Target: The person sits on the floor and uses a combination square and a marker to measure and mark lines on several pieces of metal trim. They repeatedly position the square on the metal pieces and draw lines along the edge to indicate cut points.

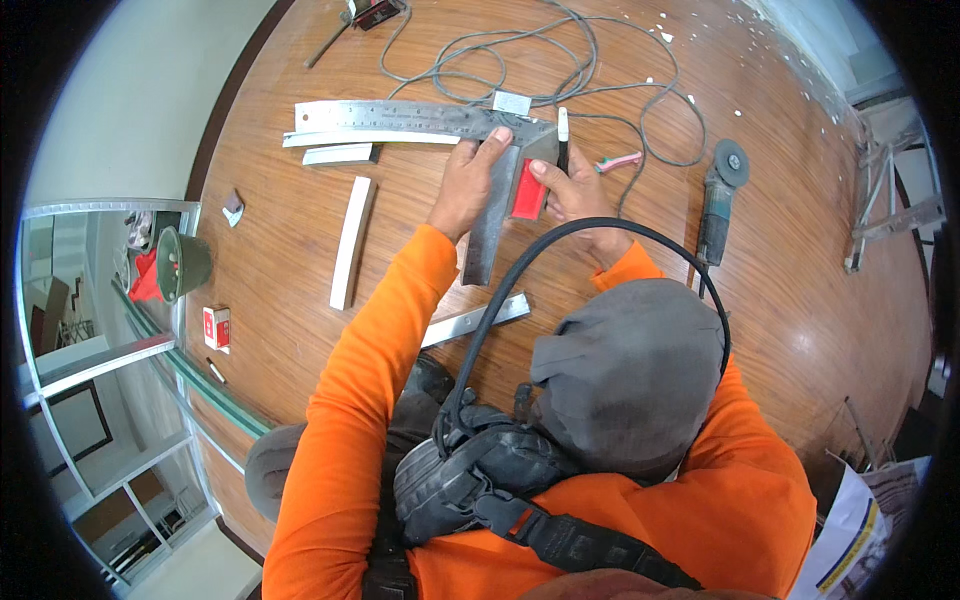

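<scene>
My left hand is closed around a grey metal channel, its thumb pressing near the inner corner of a steel square. The square's ruler blade stretches to the left, along a white metal strip. My right hand grips the square by its red part, thumb on top. A slim white-and-black tool stands up by the right fingers; whether they hold it is unclear. Beyond the corner sits a small silvery block. A short metal offcut lies below the blade.
A white bar and a metal bar lie on the wooden floor. To the right rests an angle grinder; a looped cable spreads ahead. At left are a green bucket, a red-and-white box and framed glass.
</scene>
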Demonstrator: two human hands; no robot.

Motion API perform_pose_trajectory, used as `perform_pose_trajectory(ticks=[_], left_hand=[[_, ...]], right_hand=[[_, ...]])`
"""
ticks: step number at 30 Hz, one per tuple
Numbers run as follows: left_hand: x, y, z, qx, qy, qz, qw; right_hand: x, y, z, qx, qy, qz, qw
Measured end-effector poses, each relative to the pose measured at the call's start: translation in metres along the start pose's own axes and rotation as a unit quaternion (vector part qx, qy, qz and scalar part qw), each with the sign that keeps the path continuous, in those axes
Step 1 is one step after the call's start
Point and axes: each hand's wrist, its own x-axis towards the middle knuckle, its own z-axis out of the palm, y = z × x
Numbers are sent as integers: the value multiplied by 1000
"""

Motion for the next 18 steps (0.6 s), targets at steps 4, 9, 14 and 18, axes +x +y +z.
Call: perform_pose_trajectory(ticks=[4, 9, 14, 18], left_hand=[[-6, 12, 0, 78, 8, -24, 997], [-4, 11, -1, 97, 10, -37, 995], [-4, 9, -1, 87, -5, -7, 996], [0, 2, -5, 65, -22, 8, 998]], right_hand=[[0, 2, 0, 14, 0, 3, 1000], [-4, -4, 3, 0, 13, 9, 1000], [-2, -2, -1, -2, 11, 7, 1000], [0, 2, -4, -3, 8, 6, 1000]])
